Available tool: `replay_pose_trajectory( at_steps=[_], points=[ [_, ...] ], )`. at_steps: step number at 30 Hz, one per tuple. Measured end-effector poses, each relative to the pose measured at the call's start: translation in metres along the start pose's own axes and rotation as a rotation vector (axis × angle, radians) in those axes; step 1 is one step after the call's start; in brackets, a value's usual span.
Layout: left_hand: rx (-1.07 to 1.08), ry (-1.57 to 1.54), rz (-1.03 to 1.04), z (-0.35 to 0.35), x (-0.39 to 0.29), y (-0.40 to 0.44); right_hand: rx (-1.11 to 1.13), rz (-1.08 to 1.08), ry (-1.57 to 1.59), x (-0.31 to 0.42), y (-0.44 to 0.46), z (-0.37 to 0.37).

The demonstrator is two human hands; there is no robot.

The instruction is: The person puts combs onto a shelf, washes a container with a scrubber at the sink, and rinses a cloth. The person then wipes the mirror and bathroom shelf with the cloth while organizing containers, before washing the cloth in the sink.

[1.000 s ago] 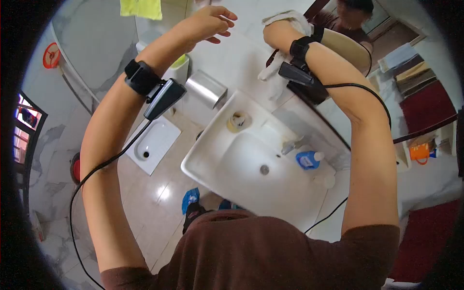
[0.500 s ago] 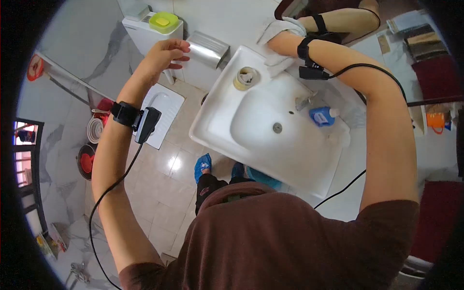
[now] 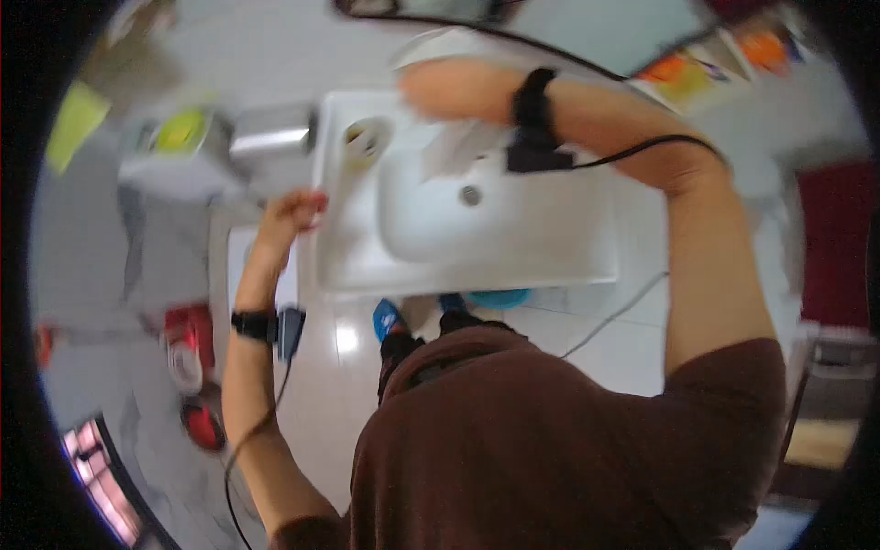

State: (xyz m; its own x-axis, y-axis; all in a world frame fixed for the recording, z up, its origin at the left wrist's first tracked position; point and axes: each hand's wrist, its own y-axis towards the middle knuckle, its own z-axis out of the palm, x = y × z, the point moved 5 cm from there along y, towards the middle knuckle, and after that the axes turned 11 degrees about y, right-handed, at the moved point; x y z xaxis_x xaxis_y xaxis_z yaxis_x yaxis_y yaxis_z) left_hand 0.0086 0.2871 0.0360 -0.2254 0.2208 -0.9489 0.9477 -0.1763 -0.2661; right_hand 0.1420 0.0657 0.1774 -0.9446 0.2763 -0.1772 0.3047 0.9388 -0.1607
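My right hand (image 3: 454, 89), smeared by motion, is over the back edge of the white sink (image 3: 467, 278). It is closed on a white cloth (image 3: 449, 151), which hangs down toward the basin and also shows above the hand. My left hand (image 3: 295, 215) is beside the sink's left edge, fingers loosely bent and apart, with nothing seen in them. Whether it touches the rim I cannot tell. A pale jar (image 3: 367, 139) stands at the sink's back left corner. Black straps with small cabled devices sit on both forearms.
Left of the sink are a metal box (image 3: 272, 130) and a white tank with a green soap dish (image 3: 181, 131) on top. Red and white basins (image 3: 188, 344) lie at the left wall. A blue basin (image 3: 500, 298) is under the sink's front edge.
The view has turned, so the sink now lies nearly square to me. My right hand has moved left along the back of the sink with the cloth. My left hand has come lower, beside the sink.
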Motion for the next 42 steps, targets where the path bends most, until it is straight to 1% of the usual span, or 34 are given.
replay_pose_trajectory(
  at_steps=[1,2,3,4,5,6,7,9,11,12,14,15,16,17,18,21,24,27,29,30,32,33,34,36,38,39,41,42],
  points=[
    [0.025,-0.022,0.040,0.020,0.004,0.006,-0.175,-0.104,0.052,0.022,-0.016,-0.031],
    [0.085,-0.062,0.062,0.042,-0.001,0.012,-0.169,-0.129,-0.096,0.035,-0.021,-0.042],
    [0.104,-0.036,0.017,0.064,-0.009,0.016,-0.222,-0.059,-0.029,0.044,-0.031,-0.056],
    [0.151,-0.056,0.048,0.085,-0.013,0.021,-0.271,0.098,0.250,0.048,-0.044,-0.074],
    [0.235,-0.095,0.081,0.105,-0.014,0.025,-0.364,0.111,0.209,0.047,-0.041,-0.059],
    [0.327,-0.091,0.172,0.125,-0.032,0.025,-0.463,0.202,0.334,0.048,-0.056,-0.061],
    [0.320,-0.144,0.113,0.139,-0.028,0.031,-0.571,0.278,0.463,0.050,-0.069,-0.061],
    [0.277,-0.247,-0.035,0.163,-0.012,0.045,-0.700,0.457,0.484,0.042,-0.080,-0.011],
    [0.376,-0.093,-0.005,0.179,-0.043,0.039,-0.731,0.622,0.547,0.040,-0.103,0.038],
    [0.421,-0.015,-0.002,0.182,-0.052,0.038,-0.689,0.714,0.614,0.040,-0.113,0.054],
    [0.422,0.054,0.041,0.182,-0.029,0.056,-0.690,1.147,1.061,0.044,-0.156,0.071],
    [0.418,0.084,0.063,0.179,-0.018,0.065,-0.763,1.245,1.090,0.039,-0.171,0.103],
    [0.448,0.175,0.018,0.177,-0.015,0.069,-0.835,1.340,1.115,0.033,-0.190,0.137],
    [0.474,0.267,-0.032,0.175,-0.012,0.070,-0.854,1.458,1.032,0.030,-0.209,0.169],
    [0.498,0.358,-0.086,0.174,-0.008,0.070,-0.868,1.572,0.948,0.033,-0.225,0.183],
    [0.703,0.533,0.369,0.197,-0.025,0.064,-0.871,1.705,1.050,0.056,-0.248,0.175],
    [0.638,0.917,0.041,0.197,-0.037,0.073,-0.904,1.819,1.110,0.057,-0.263,0.198],
    [0.427,1.079,0.212,0.192,-0.017,0.104,-0.866,1.912,1.178,0.043,-0.272,0.227],
    [0.352,1.121,0.259,0.196,0.000,0.122,-0.621,1.788,1.126,0.033,-0.268,0.219],
    [0.298,1.142,0.259,0.194,0.009,0.127,-0.495,1.692,1.106,0.026,-0.263,0.217],
    [0.265,1.040,0.419,0.201,0.012,0.138,-0.466,1.573,1.130,0.007,-0.255,0.245],
    [0.227,1.092,0.343,0.208,0.014,0.148,-0.482,1.523,1.097,-0.011,-0.247,0.264],
    [0.241,0.995,0.471,0.209,0.054,0.175,-0.504,1.472,1.061,-0.024,-0.235,0.274],
    [0.091,0.930,0.085,0.214,0.046,0.192,-0.908,1.316,1.870,-0.023,-0.218,0.217],
    [0.135,0.322,-0.246,0.222,0.051,0.193,-0.892,1.041,2.238,-0.043,-0.194,0.220],
    [0.108,0.098,-0.282,0.227,0.046,0.194,-0.867,0.899,2.418,-0.054,-0.182,0.221],
    [0.048,-0.350,-0.327,0.238,0.044,0.193,-0.731,0.956,2.622,-0.068,-0.166,0.222],
    [0.049,-0.393,-0.334,0.242,0.043,0.190,-0.655,0.988,2.720,-0.069,-0.155,0.221]
  ],
)
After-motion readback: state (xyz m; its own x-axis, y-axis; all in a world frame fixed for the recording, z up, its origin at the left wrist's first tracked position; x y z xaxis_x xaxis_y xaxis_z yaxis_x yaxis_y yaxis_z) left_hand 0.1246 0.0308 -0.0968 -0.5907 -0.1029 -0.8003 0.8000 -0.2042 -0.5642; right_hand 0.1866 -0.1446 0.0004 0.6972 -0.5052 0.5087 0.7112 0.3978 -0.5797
